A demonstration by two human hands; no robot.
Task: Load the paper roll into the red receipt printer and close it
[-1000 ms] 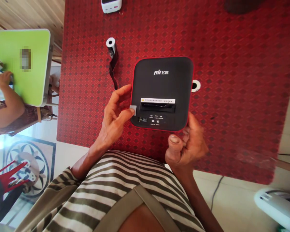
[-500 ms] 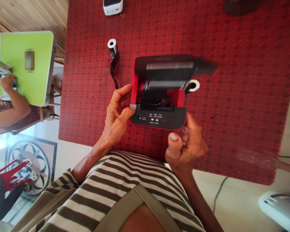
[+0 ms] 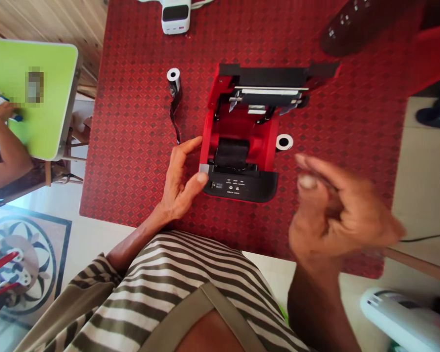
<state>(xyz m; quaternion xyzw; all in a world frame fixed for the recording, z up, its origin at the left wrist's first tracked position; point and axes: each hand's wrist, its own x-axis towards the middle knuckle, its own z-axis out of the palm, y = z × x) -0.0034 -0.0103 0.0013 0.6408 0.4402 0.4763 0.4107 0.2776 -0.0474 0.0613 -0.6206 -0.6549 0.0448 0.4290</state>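
Observation:
A red and black label printer [image 3: 242, 188] lies on the table in front of me, its hinged lid [image 3: 271, 76] raised and tilted back. A black roll [image 3: 231, 153] sits inside its red bay. Steadying the printer's left side is my left hand [image 3: 181, 183], with the thumb by the grey corner latch [image 3: 204, 168]. My right hand [image 3: 333, 210] hovers to the printer's right, slightly blurred. Its thumb and forefinger are bent but apart, with nothing visible between them. Near its fingertips, beside the printer, stands a white-ended roll [image 3: 284, 142].
Another roll [image 3: 173, 80] with a black strip trailing from it lies to the left. A white device [image 3: 176, 17] with a dark display stands at the back, and a dark bottle [image 3: 346, 29] at the back right. At a green table [image 3: 56, 117] another person's arm shows.
The printer's lid has swung from blurred and partly raised to fully open. My right hand has left the printer's front right corner and moved up and right. My left hand stays at the printer.

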